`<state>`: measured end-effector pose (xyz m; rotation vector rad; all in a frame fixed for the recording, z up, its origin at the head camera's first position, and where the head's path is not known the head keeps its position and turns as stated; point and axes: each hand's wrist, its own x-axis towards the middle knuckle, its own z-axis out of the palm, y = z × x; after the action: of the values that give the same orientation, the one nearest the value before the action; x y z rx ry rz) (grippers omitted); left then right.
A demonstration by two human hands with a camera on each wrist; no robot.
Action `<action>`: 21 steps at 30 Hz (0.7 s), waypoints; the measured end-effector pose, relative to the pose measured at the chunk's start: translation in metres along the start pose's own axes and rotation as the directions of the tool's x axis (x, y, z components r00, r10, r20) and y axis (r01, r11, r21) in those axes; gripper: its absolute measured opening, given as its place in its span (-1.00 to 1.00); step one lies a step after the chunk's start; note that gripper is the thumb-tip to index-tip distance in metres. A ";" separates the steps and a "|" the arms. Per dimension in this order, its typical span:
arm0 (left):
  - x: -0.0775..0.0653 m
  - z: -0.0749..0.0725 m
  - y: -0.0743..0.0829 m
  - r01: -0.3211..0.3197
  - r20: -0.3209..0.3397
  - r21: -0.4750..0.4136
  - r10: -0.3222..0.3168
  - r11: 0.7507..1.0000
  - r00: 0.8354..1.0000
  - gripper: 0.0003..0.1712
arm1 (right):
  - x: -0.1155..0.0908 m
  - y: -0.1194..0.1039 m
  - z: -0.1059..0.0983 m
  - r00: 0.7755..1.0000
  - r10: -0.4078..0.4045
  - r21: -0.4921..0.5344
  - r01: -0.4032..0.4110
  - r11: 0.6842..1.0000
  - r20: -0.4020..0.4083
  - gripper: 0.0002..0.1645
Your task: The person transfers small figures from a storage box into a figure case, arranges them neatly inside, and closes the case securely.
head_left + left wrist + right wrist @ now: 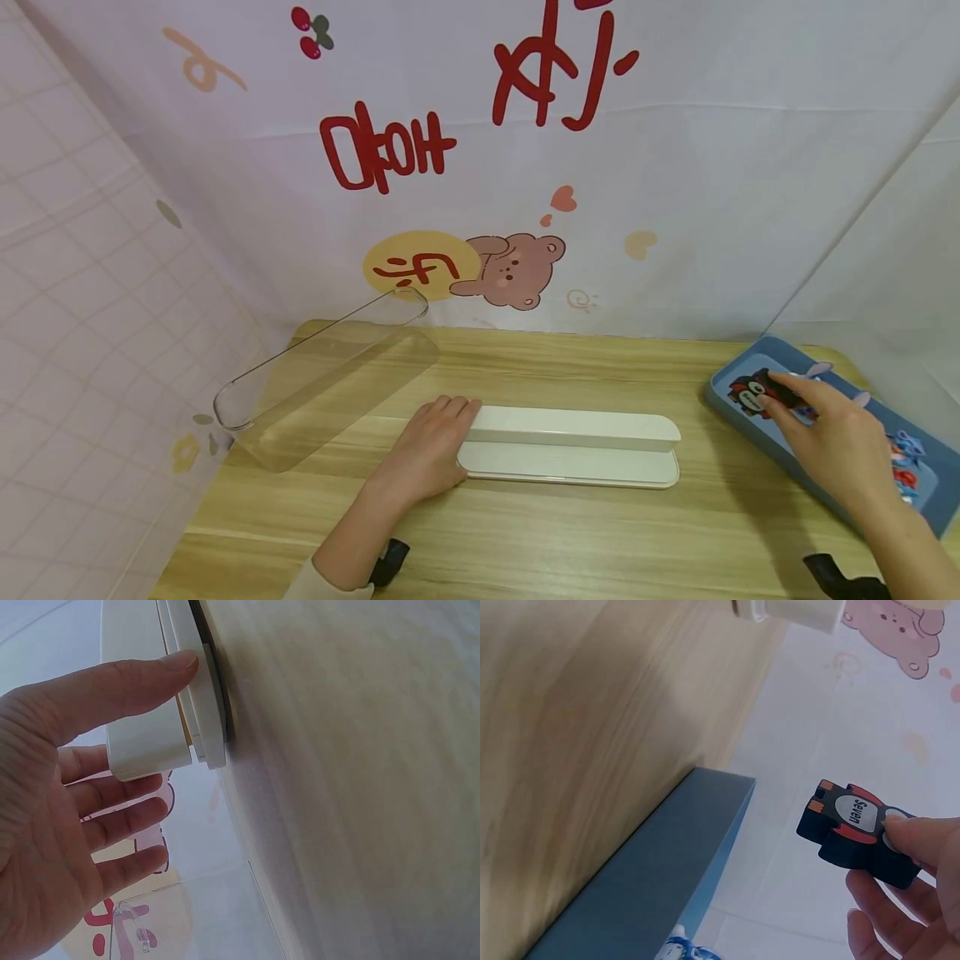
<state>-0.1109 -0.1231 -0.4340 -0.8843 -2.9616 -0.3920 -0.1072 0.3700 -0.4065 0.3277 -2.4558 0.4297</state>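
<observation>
In the head view, a long white two-step stand (570, 463) lies on the wooden table. My left hand (433, 448) holds its left end. The left wrist view shows the thumb (146, 686) on the stand's lower step and the fingers around the far side. Over the blue tray (787, 462) at the right, my right hand (847, 437) pinches a small black figurine (851, 829) between thumb and fingers. The figurine has red sides, orange feet and a white belly that reads "Seven". It is raised above the tray's rim in the right wrist view.
A clear plastic cover (337, 392) stands at the table's left rear. More small colourful figures (906, 467) lie in the blue tray, partly behind my right hand. A white printed cloth (675, 183) hangs along the table's back edge.
</observation>
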 end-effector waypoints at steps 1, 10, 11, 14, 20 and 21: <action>0.000 0.000 0.000 0.000 -0.001 0.002 0.000 1.000 1.000 0.03 | 0.001 -0.002 0.000 1.000 -0.006 0.000 0.006 1.000 -0.004 -0.50; -0.001 -0.001 -0.001 -0.001 0.003 0.018 0.001 1.000 1.000 0.04 | 0.007 -0.018 0.001 0.999 -0.037 0.046 0.038 0.998 -0.026 -0.45; -0.001 -0.001 -0.001 -0.001 0.003 0.020 0.001 1.000 1.000 0.04 | 0.007 -0.019 0.002 0.999 -0.044 0.045 0.045 0.998 -0.028 -0.45; 0.000 -0.001 -0.001 -0.001 0.007 0.022 0.001 1.000 1.000 0.05 | 0.009 -0.025 0.005 0.997 -0.064 0.042 0.065 0.997 -0.033 -0.45; 0.000 0.000 0.000 0.005 0.014 0.019 -0.005 1.000 1.000 0.06 | 0.010 -0.039 0.007 0.998 -0.059 0.071 0.060 0.996 -0.026 -0.42; 0.000 -0.001 0.000 0.005 0.014 0.021 -0.006 1.000 1.000 0.06 | 0.010 -0.041 0.007 0.998 -0.054 0.078 0.055 0.995 -0.023 -0.42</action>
<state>-0.1109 -0.1234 -0.4335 -0.8807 -2.9755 -0.3565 -0.1056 0.3280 -0.3965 0.4198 -2.4078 0.5046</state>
